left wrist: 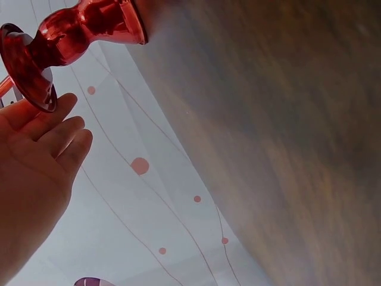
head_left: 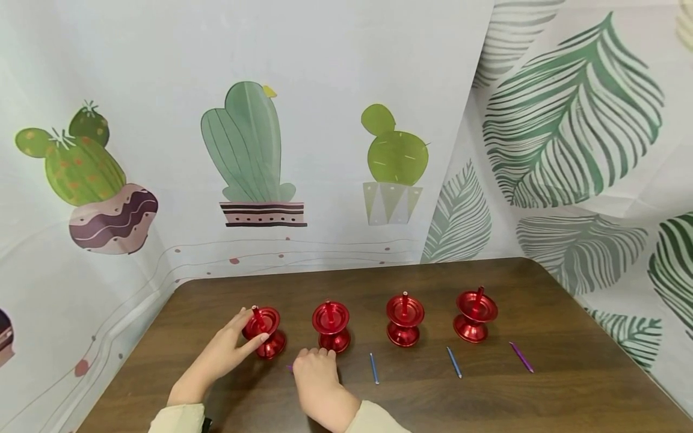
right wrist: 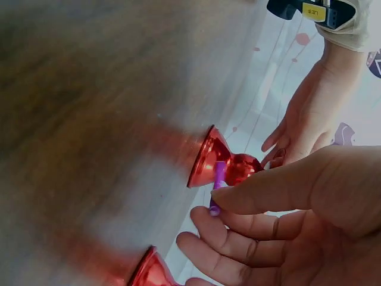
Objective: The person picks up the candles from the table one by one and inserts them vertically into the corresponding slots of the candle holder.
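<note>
Our right hand [head_left: 319,380] pinches a slim purple candle [right wrist: 219,174] between thumb and forefinger — near the desk [head_left: 460,412], before the gap between two red holders [head_left: 334,340]. Our left hand [head_left: 221,353] arches around the leftmost holder's [head_left: 273,345] bowl — thumb spread from fingers. Rightward lie two blue candles [head_left: 374,368].

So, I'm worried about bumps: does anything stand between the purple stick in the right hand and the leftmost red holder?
Nothing visible blocks the gap from the purple stick to the leftmost red holder, though the left hand has its thumb at that holder's near side.
</note>
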A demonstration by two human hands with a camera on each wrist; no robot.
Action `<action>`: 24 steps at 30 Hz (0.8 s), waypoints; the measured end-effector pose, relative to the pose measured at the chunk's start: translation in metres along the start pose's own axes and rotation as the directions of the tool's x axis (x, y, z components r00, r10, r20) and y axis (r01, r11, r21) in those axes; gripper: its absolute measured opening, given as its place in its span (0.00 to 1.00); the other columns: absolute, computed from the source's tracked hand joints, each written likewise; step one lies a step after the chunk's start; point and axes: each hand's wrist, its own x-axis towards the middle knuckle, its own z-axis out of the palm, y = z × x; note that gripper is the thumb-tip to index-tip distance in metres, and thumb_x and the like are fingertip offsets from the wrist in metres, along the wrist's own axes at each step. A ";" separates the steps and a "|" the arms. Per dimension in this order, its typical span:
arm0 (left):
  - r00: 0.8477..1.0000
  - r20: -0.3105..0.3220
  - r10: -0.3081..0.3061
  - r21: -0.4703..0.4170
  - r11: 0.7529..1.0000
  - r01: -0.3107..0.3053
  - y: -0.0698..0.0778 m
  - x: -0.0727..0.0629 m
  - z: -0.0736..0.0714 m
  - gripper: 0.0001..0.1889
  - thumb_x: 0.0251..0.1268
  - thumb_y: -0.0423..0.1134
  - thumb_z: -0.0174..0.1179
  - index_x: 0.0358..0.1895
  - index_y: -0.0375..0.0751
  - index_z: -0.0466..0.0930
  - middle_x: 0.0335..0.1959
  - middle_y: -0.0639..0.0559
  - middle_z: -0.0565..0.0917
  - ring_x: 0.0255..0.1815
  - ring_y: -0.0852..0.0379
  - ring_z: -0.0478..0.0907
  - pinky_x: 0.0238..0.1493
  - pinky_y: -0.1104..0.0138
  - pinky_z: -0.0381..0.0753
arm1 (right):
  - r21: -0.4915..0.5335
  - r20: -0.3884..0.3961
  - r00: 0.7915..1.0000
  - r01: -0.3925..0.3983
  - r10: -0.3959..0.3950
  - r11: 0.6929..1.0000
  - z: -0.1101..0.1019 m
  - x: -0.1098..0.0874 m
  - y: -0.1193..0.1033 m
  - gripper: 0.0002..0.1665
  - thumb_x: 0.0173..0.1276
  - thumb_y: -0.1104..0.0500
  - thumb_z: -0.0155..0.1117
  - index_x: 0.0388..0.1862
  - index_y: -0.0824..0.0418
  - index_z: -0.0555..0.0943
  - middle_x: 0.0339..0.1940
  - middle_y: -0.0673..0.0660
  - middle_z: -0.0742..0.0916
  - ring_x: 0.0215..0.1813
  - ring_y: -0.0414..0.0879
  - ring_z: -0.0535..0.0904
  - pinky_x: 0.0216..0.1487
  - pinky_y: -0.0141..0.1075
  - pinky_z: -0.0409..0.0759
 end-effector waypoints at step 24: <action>0.999 0.015 -0.040 -0.037 0.998 0.040 0.004 0.000 -0.002 0.39 0.64 0.54 0.61 0.66 0.24 0.64 0.68 0.24 0.61 0.69 0.30 0.58 0.63 0.38 0.62 | 0.106 -0.224 0.969 0.129 -0.103 0.986 -0.033 0.020 0.011 0.17 0.49 0.57 0.76 0.31 0.60 0.75 0.22 0.53 0.79 0.28 0.46 0.77 0.29 0.35 0.71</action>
